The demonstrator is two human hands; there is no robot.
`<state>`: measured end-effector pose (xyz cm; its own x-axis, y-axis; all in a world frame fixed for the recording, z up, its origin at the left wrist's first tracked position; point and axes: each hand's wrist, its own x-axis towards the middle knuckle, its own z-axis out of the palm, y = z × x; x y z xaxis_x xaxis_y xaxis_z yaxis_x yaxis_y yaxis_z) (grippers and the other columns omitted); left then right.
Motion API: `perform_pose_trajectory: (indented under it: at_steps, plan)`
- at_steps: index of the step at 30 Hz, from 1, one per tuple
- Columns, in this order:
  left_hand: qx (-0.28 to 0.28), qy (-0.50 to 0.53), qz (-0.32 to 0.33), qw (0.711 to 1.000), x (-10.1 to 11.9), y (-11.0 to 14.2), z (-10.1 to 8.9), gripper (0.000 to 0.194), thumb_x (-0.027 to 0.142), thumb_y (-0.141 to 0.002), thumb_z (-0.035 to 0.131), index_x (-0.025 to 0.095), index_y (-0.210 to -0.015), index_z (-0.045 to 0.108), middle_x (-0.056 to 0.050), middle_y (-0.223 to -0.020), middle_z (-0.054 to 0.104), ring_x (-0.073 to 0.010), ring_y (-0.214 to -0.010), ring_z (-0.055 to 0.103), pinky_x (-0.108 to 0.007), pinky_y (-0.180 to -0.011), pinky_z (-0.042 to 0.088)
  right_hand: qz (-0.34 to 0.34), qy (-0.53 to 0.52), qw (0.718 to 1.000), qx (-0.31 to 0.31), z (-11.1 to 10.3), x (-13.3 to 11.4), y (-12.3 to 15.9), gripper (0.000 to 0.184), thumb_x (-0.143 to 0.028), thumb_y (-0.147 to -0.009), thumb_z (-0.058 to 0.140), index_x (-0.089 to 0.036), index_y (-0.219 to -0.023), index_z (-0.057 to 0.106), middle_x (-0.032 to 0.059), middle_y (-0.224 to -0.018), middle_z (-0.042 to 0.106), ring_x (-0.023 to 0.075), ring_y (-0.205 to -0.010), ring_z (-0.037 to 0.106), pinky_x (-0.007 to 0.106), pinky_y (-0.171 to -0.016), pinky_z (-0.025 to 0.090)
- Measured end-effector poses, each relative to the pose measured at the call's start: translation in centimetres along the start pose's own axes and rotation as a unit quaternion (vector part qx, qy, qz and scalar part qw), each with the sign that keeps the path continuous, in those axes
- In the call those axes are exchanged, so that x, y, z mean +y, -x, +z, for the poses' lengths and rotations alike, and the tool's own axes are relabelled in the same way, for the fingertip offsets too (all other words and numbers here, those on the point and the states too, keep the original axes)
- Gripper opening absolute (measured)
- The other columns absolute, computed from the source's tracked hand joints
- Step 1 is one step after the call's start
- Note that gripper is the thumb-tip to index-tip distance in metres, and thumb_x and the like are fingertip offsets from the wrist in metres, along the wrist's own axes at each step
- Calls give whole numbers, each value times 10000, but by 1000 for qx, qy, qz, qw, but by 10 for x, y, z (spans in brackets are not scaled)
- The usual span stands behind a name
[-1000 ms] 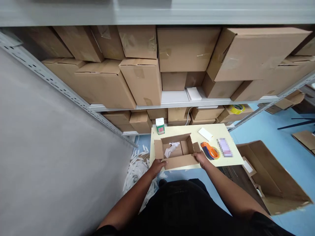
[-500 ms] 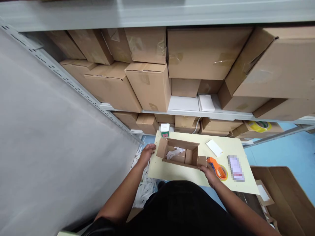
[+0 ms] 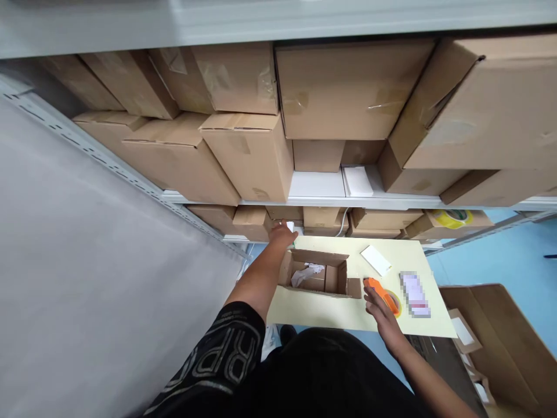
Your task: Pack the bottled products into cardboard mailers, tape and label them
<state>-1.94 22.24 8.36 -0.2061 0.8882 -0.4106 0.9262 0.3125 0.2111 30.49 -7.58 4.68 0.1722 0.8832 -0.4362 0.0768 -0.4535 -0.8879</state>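
An open brown carton (image 3: 319, 273) with crumpled white paper (image 3: 304, 271) inside sits on a pale yellow tabletop (image 3: 331, 307). My left hand (image 3: 282, 234) reaches past the carton's far left corner and covers a small white and green box (image 3: 290, 225), fingers curled on it. My right hand (image 3: 378, 305) rests by the carton's right flap, fingers spread, touching the orange tape dispenser (image 3: 383, 295).
A white card (image 3: 376, 259) and a blurred pink item (image 3: 414, 294) lie on the tabletop. Shelves of stacked cartons (image 3: 348, 98) fill the back, with a yellow tape roll (image 3: 455, 217). A large open carton (image 3: 500, 342) stands on the blue floor at right; paper scraps lie at left.
My left hand left the carton's near left edge and reached forward onto the small white and green box. My right hand let go of the carton's flap and moved beside the tape dispenser.
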Motion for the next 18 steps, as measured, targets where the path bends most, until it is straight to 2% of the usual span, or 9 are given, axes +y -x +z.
perform_pose_trajectory:
  at_steps: [2, 5, 8, 11, 14, 16, 18]
  plan:
    - [2, 2, -6, 1000, 1, -8, 6, 837, 543, -802, 716, 174, -1494, 425, -263, -1613, 363, -390, -1302, 586, -426, -1009, 482, 4, 14, 1000, 25, -4, 2, 9, 656, -568, -881, 636, -319, -1484, 569, 56, -1569, 526, 317, -1422, 513, 487, -1173, 418]
    - [38, 35, -2, 999, -6, -16, 6, 670, 451, -833, 682, 154, -1403, 497, -252, -1455, 532, -363, -1221, 640, -407, -979, 499, 33, 46, 996, 74, -7, 5, 22, 644, -562, -858, 635, -301, -1446, 602, 61, -1514, 583, 317, -1386, 552, 466, -1125, 467]
    - [66, 100, -17, 993, -23, -19, -5, 601, 402, -827, 688, 156, -1353, 535, -234, -1417, 546, -346, -1186, 661, -389, -971, 514, 43, 75, 991, 105, -10, 7, 29, 627, -576, -845, 619, -291, -1404, 629, 59, -1464, 627, 311, -1324, 606, 445, -1067, 509]
    - [109, 197, -17, 974, -48, -14, -25, 603, 378, -819, 703, 169, -1358, 534, -208, -1384, 571, -317, -1151, 672, -376, -962, 531, 41, 91, 987, 129, -11, 1, 31, 611, -587, -818, 630, -267, -1337, 663, 74, -1402, 670, 326, -1288, 624, 434, -1015, 530]
    - [119, 364, 8, 924, -77, 7, -46, 534, 368, -826, 699, 194, -1311, 559, -143, -1257, 664, -257, -1007, 702, -345, -834, 579, 23, 97, 980, 171, -9, -16, 29, 574, -585, -798, 646, -232, -1248, 692, 101, -1326, 700, 337, -1194, 660, 441, -979, 541]
    - [95, 487, 25, 868, -93, 30, -58, 528, 385, -830, 683, 208, -1310, 552, -107, -1192, 693, -218, -880, 704, -314, -702, 593, -28, 110, 976, 185, -4, -35, 27, 507, -570, -812, 646, -231, -1184, 709, 109, -1295, 703, 329, -1135, 671, 441, -969, 540]
    - [68, 564, 49, 821, -106, 60, -65, 542, 406, -818, 682, 215, -1309, 555, -90, -1169, 698, -192, -830, 693, -275, -628, 585, -93, 125, 973, 168, 7, -60, 25, 424, -554, -841, 645, -241, -1114, 729, 107, -1257, 713, 325, -1132, 660, 442, -989, 527]
